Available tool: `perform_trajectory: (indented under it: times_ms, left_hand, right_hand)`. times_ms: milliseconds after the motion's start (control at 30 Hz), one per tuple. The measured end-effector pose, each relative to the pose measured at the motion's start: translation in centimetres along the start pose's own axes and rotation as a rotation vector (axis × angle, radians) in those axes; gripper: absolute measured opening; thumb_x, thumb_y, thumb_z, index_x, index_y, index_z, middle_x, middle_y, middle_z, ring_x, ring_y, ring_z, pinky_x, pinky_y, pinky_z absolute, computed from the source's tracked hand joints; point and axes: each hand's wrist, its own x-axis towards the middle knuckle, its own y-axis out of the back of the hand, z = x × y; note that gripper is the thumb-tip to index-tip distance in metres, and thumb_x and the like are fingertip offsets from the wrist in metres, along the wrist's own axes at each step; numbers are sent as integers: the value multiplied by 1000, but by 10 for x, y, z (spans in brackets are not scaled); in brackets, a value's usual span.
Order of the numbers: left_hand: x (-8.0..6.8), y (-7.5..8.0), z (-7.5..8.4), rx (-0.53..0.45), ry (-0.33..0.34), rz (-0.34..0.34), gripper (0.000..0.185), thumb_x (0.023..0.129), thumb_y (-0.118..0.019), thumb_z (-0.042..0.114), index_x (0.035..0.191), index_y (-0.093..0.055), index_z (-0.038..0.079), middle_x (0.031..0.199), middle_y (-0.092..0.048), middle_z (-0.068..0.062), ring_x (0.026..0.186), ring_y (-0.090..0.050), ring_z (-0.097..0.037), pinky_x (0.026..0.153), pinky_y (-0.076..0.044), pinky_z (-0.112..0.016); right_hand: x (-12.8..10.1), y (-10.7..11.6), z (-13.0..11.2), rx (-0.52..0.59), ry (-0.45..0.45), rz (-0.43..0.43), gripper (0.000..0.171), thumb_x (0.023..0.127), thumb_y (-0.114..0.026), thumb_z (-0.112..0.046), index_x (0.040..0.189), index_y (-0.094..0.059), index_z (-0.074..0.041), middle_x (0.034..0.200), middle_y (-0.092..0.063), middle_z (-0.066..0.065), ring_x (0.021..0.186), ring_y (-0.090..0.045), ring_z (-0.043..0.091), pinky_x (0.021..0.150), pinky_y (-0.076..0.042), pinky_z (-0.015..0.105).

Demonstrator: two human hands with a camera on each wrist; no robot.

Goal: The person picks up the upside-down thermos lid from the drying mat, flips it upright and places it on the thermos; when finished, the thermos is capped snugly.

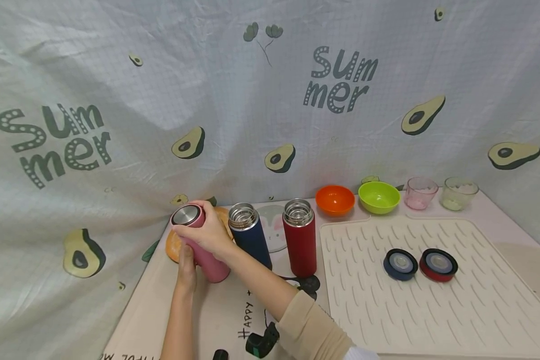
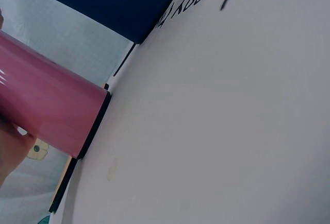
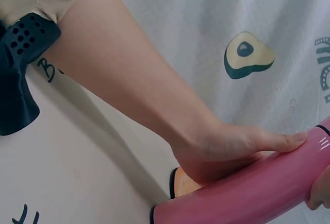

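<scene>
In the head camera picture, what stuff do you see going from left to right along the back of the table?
Pink bottle held by both hands → blue bottle → red bottle → orange bowl → green bowl → pink cup → clear cup.

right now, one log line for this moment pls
left hand: grips pink flask low | right hand: grips its lid | navy flask, red flask: open | two lids on mat
</scene>
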Motion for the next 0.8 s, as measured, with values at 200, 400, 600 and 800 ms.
perform_trajectory:
  times_ms: [200,400,600,800]
  left_hand:
    - [0,0,0,10,45,10,58,90,-31,61,125,-42,16,108,-51,4,93,-47,-10,71,-41,-19]
    - [4,-3,2,25,65,8,61,90,-28,62,123,-43,12,107,-53,3,96,-48,-10,78,-41,-20]
    - [-1,4,9,269,144,-54,61,98,-22,44,138,-28,-2,130,-42,-18,122,-36,-26,103,-27,-35]
    - [-26,20,29,645,210,-170,59,97,-42,29,144,-18,3,135,-38,-27,126,-32,-41,99,-23,-61]
  right_hand:
    - [-13,-1,-7,-266,70,28,65,83,-65,-33,137,-33,-15,126,-42,-1,111,-42,10,89,-41,28]
    - [-31,13,-16,-452,136,-31,68,87,-55,-25,144,-22,-10,141,-32,8,126,-33,17,100,-34,40]
    - [-57,27,-18,-520,345,-106,66,87,-56,-16,142,-23,-3,139,-32,12,124,-34,17,99,-35,32]
    - [-91,41,-20,-570,436,-224,63,88,-57,-15,141,-25,-5,140,-30,8,122,-33,15,95,-38,28]
